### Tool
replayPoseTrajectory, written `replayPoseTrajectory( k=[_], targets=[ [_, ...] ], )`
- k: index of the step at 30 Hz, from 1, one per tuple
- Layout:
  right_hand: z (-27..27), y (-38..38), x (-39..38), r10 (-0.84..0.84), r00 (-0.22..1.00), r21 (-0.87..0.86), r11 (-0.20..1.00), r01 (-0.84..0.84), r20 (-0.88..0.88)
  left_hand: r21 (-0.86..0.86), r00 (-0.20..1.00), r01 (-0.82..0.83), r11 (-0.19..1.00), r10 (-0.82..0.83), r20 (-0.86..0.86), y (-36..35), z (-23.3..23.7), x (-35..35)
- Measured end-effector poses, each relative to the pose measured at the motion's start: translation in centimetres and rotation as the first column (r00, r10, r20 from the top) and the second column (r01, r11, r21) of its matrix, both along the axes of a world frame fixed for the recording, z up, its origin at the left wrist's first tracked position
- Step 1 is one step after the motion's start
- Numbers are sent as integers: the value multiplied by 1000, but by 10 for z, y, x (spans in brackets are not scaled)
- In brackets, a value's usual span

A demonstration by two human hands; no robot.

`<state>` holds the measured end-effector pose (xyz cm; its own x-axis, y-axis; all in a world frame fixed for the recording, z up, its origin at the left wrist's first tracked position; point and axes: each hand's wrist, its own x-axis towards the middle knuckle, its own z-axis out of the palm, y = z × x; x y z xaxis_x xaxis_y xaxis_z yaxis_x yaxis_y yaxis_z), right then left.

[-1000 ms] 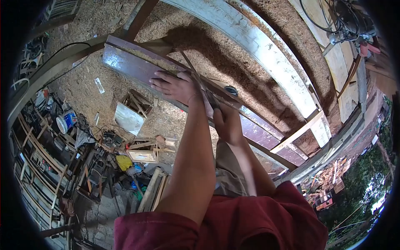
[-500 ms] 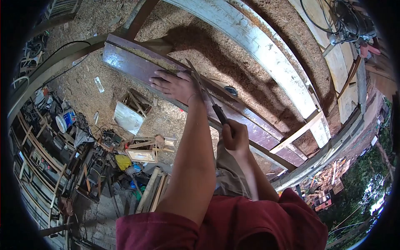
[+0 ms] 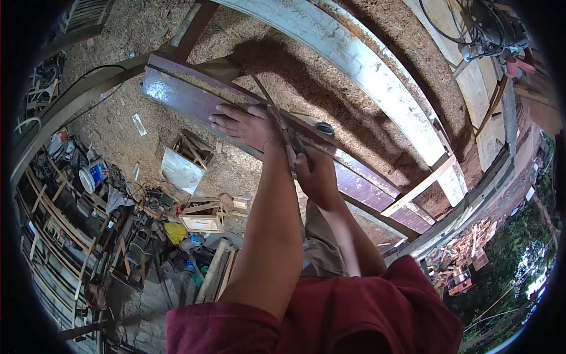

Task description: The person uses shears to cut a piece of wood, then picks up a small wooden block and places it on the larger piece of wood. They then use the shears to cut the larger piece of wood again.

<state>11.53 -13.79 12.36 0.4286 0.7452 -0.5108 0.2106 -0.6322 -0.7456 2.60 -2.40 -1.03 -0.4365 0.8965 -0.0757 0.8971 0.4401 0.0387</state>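
My left hand (image 3: 250, 126) lies flat with its fingers spread on a long dark reddish-brown board (image 3: 177, 93), pressing on its upper face. Just beside it, my right hand (image 3: 319, 176) is closed round the dark handle of a handsaw (image 3: 273, 107). The saw's narrow blade slants across the board, its tip reaching past the far edge. Where the teeth meet the wood is hard to make out. A pale dusty strip runs along the board near its far side.
Beyond the board runs a long whitish plank (image 3: 354, 59), joined near its right end by a light crosspiece (image 3: 420, 187). Sawdust and shavings cover the ground (image 3: 127, 138). To the left are a wooden box (image 3: 183, 162), a white-and-blue bucket (image 3: 93, 175) and scrap wood. Cables hang over a machine (image 3: 501, 41) at upper right.
My right hand has pushed the saw forward and up-left, so the handle is now close to my left wrist and the tip reaches farther out. My left hand stays in place.
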Motion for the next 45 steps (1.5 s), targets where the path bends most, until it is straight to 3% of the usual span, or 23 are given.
replayPoseTrajectory(
  k=[4, 8, 9, 11, 14, 18, 19, 21, 24, 27, 28, 31, 34, 38, 39, 41, 45],
  targets=[
    [68, -27, 13, -72, 974, -181, 983, 33, -215, 6, 1000, 19, 1000, -19, -1, 3, -2, -1],
    [42, -7, 3, -45, 996, -152, 988, 33, -76, 17, 1000, 28, 999, -28, -3, -1, -3, -3],
    [22, -5, -4, 27, 995, -66, 998, -20, 96, 25, 1000, 30, 999, -30, -2, -2, -2, -3],
    [17, -2, -4, 30, 997, -2, 1000, -30, 69, 10, 1000, 16, 1000, -16, 5, 2, 2, 0],
    [65, -25, 12, -123, 968, -184, 979, 83, -218, -19, 1000, 9, 1000, -9, 2, 0, 6, 1],
    [54, 1, 12, -7, 994, -167, 986, -12, -110, -9, 999, 18, 1000, -18, -27, -2, -6, -3],
    [14, -2, 0, 37, 990, 15, 999, -39, 138, -25, 1000, 14, 1000, -15, -16, -7, -2, -3],
    [19, 10, 7, -63, 992, -32, 998, 60, -110, -28, 1000, 11, 1000, -11, 8, 0, 6, 1],
    [67, -23, 12, -80, 979, -234, 972, 34, -188, -9, 998, 54, 998, -54, -39, -1, 1, -2],
    [67, -25, 10, -72, 984, -288, 957, 23, -163, 4, 998, 51, 999, -51, -36, -2, -1, -2],
    [51, -18, 4, -35, 995, -177, 984, 18, -91, -4, 999, 45, 999, -46, -19, -2, 0, -2],
    [18, 5, -1, -21, 1000, -68, 997, 21, 5, -10, 1000, 15, 1000, -15, 22, -1, 1, 0],
    [63, -19, 13, -95, 978, -183, 981, 61, -187, -17, 1000, 9, 1000, -9, 22, 1, 3, 1],
    [56, -8, 12, -118, 967, -356, 934, 31, -225, -36, 1000, -2, 999, 3, 18, 0, 5, 2],
    [33, -1, 2, -27, 997, -241, 971, 7, -79, -26, 1000, -7, 1000, 8, 20, -1, 4, 3],
    [23, 10, 3, 29, 997, -206, 978, -44, -75, -50, 1000, -4, 999, 3, -13, -1, 3, 1],
    [69, -16, 18, -66, 984, -263, 964, 20, -167, -111, 1000, -10, 994, 9, -16, 2, 9, 3]
  ],
)
